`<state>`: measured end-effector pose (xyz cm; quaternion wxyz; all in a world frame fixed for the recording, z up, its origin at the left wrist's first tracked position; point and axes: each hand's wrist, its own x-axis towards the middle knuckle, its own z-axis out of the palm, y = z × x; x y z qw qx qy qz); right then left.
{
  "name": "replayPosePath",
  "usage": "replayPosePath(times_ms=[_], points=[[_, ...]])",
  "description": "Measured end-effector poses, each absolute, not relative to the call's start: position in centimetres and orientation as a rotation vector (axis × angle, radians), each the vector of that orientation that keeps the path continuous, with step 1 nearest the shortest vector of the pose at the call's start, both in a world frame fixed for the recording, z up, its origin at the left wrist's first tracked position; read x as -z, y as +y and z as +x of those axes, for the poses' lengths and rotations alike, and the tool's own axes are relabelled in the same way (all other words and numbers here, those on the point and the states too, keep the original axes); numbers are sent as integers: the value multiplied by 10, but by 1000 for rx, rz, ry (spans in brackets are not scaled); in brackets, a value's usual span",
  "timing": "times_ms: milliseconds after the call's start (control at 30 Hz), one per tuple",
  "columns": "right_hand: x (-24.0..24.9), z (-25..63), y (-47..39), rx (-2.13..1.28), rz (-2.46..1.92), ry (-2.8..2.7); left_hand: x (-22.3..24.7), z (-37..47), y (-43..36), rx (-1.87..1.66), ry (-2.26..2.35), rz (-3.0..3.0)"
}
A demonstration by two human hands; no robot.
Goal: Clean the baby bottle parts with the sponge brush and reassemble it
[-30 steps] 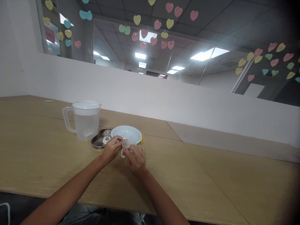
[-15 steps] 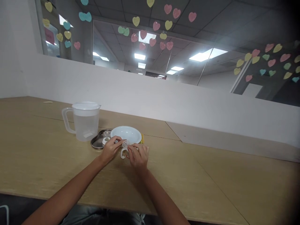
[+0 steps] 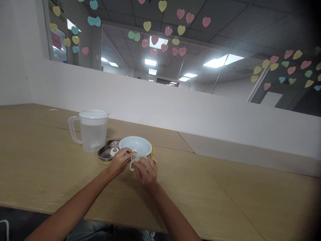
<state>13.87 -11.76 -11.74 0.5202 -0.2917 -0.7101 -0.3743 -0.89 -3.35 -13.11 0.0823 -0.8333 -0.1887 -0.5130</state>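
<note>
My left hand and my right hand meet in front of the white bowl. Between their fingertips is a small clear round plastic piece, which both hands pinch. A white curved hook-like part hangs just below it, beside my right fingers; whether it is joined to the round piece I cannot tell. Close to my left hand, a white ring lies in a kidney-shaped metal tray. Something yellow shows at the bowl's right side, partly hidden.
A translucent plastic jug holding clear liquid stands left of the tray, its handle pointing left. A small flat pale piece lies far back on the wooden table. Behind the table rises a white wall with windows bearing heart-shaped notes.
My right fingers have shifted slightly and now cover more of the hook-like part. My left hand stays nearly in place. The whole view has moved a little.
</note>
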Motion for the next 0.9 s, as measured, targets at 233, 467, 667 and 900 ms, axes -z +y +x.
replayPosePath(times_ms=[233,467,667,900], points=[[115,137,-109,958,-795,-1685,135,-5,-39,1656,-551,-2473],[117,141,-109,976,-857,-1607,136,-7,-35,1649,-571,-2441],[118,139,-122,894,-722,-1658,137,-9,-26,1576,-689,-2465],[117,140,-122,886,-654,-1618,146,-9,-9,1517,-814,-2421]])
